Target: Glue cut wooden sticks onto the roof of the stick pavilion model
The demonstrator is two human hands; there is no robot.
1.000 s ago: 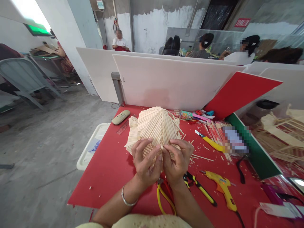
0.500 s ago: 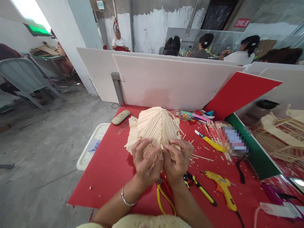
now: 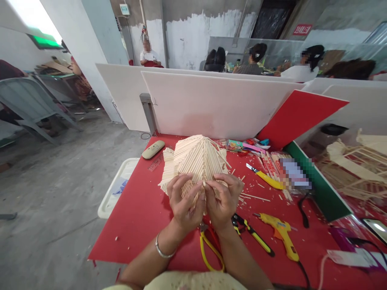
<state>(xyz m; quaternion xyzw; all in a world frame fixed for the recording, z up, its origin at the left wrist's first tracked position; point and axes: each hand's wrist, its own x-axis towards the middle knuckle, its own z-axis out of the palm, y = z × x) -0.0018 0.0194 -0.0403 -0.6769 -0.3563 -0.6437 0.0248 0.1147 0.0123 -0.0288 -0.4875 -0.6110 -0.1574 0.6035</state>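
Yellow pliers (image 3: 202, 245) lie on the red table (image 3: 136, 209), glue gun (image 3: 281, 230) to their right. Left hand (image 3: 186, 207) and right hand (image 3: 225, 201) close together, both pinching the near end of the stick model (image 3: 196, 158) on the table. White board (image 3: 223, 104) stands beyond.

Stick model (image 3: 193, 161): pale cream, close-set stripes slanting to a ridge, chevron look. Surface (image 3: 130, 217): plain red, flecked with cream scraps. Glue gun (image 3: 279, 231): yellow, orange trigger, black cord (image 3: 304, 274). Pliers (image 3: 202, 245): one yellow handle, one red. Cutters (image 3: 260, 238): black and yellow. Knife (image 3: 269, 180): yellow handle, silvery blade. Case (image 3: 153, 149): beige-green, faint dark marks. Wrappers (image 3: 270, 166): red and white. Upright panel (image 3: 217, 102): white; slanted board (image 3: 302, 117): red; low board (image 3: 320, 193): green, white edge. Bracelet (image 3: 163, 253): silver. Tray (image 3: 105, 205): white. Floor (image 3: 75, 169): mottled grey. Back wall (image 3: 196, 34): grey over white, ragged border. Sign (image 3: 302, 29): red, white lettering. Chair (image 3: 26, 96): grey-blue.
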